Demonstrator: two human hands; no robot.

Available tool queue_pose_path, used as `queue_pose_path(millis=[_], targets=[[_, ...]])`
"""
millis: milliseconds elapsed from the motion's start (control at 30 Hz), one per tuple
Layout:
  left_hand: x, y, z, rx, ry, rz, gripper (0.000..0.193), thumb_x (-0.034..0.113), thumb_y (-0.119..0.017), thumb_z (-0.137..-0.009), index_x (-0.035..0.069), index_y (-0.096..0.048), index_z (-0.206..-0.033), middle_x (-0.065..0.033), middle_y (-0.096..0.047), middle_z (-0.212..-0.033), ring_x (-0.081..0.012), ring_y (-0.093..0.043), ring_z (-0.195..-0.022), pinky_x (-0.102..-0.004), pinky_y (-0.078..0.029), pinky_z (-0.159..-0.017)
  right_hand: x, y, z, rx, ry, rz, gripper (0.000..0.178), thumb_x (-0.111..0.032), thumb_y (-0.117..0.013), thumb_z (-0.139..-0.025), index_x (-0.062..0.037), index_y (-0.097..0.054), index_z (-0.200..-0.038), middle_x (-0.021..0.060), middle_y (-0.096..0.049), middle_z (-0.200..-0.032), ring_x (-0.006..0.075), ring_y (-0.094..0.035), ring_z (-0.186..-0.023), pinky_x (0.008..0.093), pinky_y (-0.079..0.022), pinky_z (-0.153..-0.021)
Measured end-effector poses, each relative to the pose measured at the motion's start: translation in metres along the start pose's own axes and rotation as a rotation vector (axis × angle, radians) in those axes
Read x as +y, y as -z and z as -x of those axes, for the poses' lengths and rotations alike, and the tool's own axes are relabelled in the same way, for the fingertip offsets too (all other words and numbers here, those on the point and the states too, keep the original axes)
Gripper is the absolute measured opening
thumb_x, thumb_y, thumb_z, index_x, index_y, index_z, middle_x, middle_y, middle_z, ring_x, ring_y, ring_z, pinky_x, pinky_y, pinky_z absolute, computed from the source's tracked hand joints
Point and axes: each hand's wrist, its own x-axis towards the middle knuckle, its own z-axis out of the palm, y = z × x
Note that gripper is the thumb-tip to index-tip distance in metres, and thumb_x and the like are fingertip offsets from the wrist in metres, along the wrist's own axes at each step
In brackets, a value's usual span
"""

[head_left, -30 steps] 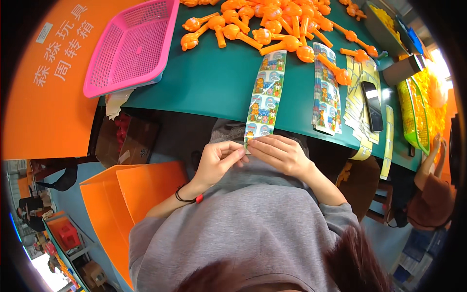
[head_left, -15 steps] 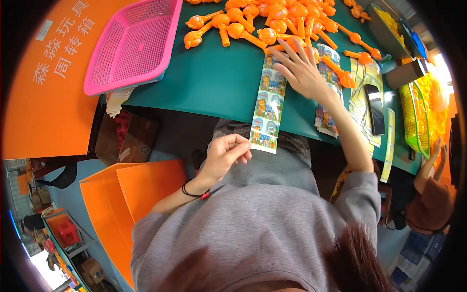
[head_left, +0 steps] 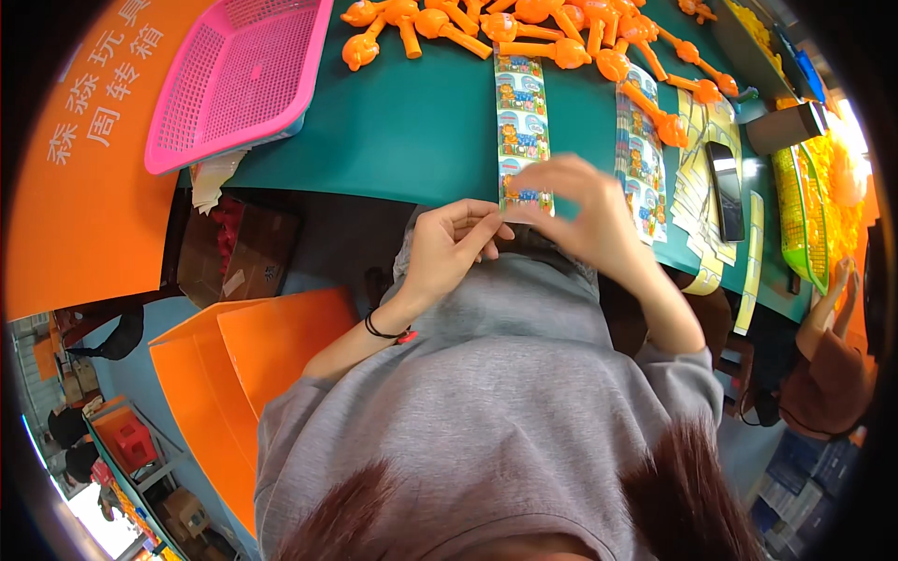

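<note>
A long strip of stickers [head_left: 523,122] with printed cartoon pictures lies along the green table, its lower end hanging at the near edge. My left hand [head_left: 454,245] is closed, thumb and fingers pinched at the strip's lower left corner. Over the lower right part of the strip is my right hand [head_left: 589,210], its fingers bent and smeared by motion; whether it grips anything does not show. Orange plastic toys with round heads and stick handles [head_left: 564,52] lie heaped beyond the strip, one across its far end. A stack of similar sticker strips [head_left: 642,168] lies to the right.
A pink mesh basket [head_left: 234,79] stands at the left of the table [head_left: 402,140]. Yellowish backing strips [head_left: 697,187], a phone [head_left: 724,192] and a dark cup [head_left: 784,129] are at the right. An orange box [head_left: 253,365] sits below left; another person's arm [head_left: 828,299] shows far right.
My right hand has come back from the far end of the strip to its near end. My left hand stays at the lower corner, slightly higher in view. The view has shifted a little.
</note>
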Motion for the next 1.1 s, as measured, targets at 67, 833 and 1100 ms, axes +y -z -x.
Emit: queue_pose_path(millis=[67,833,1100], targets=[[-0.001,-0.003,-0.001,-0.033,0.005,0.027,0.017,0.008,-0.060,-0.096,-0.003,-0.067,-0.106,-0.0076,-0.071,-0.088,-0.0061,-0.059,-0.066,-0.0196,-0.044,-0.057,0.002,-0.013,0.026,0.089,-0.039,-0.004,0.027,-0.007,-0.079,-0.077,-0.0028,-0.073,-0.103,0.0116,-0.071,-0.104,0.0253,-0.066,-0.099,0.0343,-0.053,-0.086],[-0.010,-0.021,-0.002,-0.035,-0.183,-0.149,0.016,0.001,-0.060,-0.094,-0.002,-0.069,-0.106,-0.0078,-0.073,-0.087,-0.0089,-0.067,-0.067,-0.0212,-0.052,-0.060,0.013,-0.034,0.046,0.212,-0.176,-0.161,0.011,-0.003,-0.068,-0.088,0.0021,-0.069,-0.098,0.0105,-0.071,-0.095,0.0194,-0.069,-0.086,0.0284,-0.054,-0.074],[-0.010,-0.019,-0.006,-0.028,-0.123,-0.122,0.016,0.001,-0.060,-0.093,-0.004,-0.069,-0.106,-0.0094,-0.073,-0.086,-0.0093,-0.067,-0.067,-0.0215,-0.052,-0.061,0.014,-0.033,0.042,0.202,-0.223,-0.061,0.012,-0.002,-0.068,-0.088,0.0010,-0.069,-0.099,0.0100,-0.071,-0.094,0.0192,-0.068,-0.085,0.0288,-0.054,-0.074]])
